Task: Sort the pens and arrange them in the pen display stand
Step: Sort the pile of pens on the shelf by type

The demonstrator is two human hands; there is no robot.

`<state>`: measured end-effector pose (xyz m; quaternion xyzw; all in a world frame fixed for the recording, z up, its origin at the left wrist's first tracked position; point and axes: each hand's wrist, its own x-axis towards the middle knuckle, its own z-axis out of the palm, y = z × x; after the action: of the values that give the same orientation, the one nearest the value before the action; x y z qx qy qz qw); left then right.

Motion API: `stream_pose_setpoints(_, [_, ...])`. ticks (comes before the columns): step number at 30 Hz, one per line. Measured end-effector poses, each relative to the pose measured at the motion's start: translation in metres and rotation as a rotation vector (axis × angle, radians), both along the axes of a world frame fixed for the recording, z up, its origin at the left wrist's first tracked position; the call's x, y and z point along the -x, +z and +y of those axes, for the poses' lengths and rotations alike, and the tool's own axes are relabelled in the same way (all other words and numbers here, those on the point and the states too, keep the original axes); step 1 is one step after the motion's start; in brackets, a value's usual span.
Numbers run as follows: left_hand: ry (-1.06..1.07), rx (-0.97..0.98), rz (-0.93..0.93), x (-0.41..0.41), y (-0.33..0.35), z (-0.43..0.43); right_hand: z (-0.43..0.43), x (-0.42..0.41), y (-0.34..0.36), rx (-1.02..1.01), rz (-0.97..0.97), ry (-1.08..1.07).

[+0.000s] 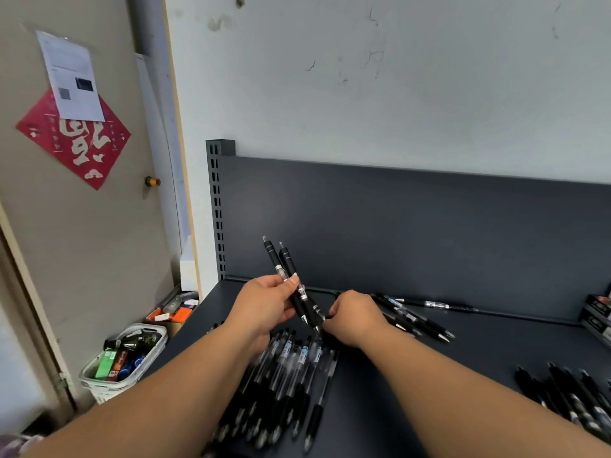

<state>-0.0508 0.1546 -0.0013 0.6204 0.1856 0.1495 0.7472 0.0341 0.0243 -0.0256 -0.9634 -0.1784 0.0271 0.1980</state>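
— Forearms first, since they fill the bottom of my view; what do you want to know?

— How far along are you?

— Early, I'd judge. Starting at my left: a white basket [124,361] of bottles stands on the floor beside the dark shelf [429,358], nothing to do with the job. Next, just under my left forearm, lies the big pile of pens [284,375], loose and overlapping, not sorted.

— And your hands?

— My left hand [264,304] is closed around two black pens [287,274], their clicker ends sticking up and away from me. My right hand [355,317] is pinched on the tips of that same pair, so both hands are gripping the bundle, squaring it up, I think.

— Further right?

— A few scattered pens [413,317] behind my right hand, then another heap [568,395] by the right edge. Some boxes [596,317] sit at the far right; I can't tell whether they're the display stand.

— So nothing placed?

— None that I can see. Nearly all the sorting and all the arranging look left to do.
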Motion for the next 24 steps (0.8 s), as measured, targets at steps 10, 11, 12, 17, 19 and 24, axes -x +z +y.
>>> stream_pose_setpoints(10, [-0.153, -0.007, -0.054, 0.004, 0.015, -0.053, -0.058, 0.035, 0.029, -0.756, 0.216, -0.123])
stream_pose_setpoints(11, [-0.171, -0.005, -0.070, 0.006, 0.018, -0.068, -0.074, 0.040, 0.033, -0.785, 0.216, -0.131])
stream_pose_setpoints(12, [-0.181, 0.000, -0.089, 0.007, 0.021, -0.080, -0.088, 0.043, 0.037, -0.806, 0.199, -0.140])
stream_pose_setpoints(17, [-0.256, -0.043, -0.131, 0.014, 0.025, -0.147, -0.177, 0.049, 0.050, -1.021, 0.063, -0.256])
stream_pose_setpoints(19, [-0.302, -0.073, -0.140, 0.016, 0.024, -0.173, -0.213, 0.049, 0.056, -1.131, 0.052, -0.291])
stream_pose_setpoints(24, [-0.476, -0.239, -0.006, 0.014, 0.010, -0.227, -0.287, 0.054, 0.055, -1.117, -0.010, -0.364])
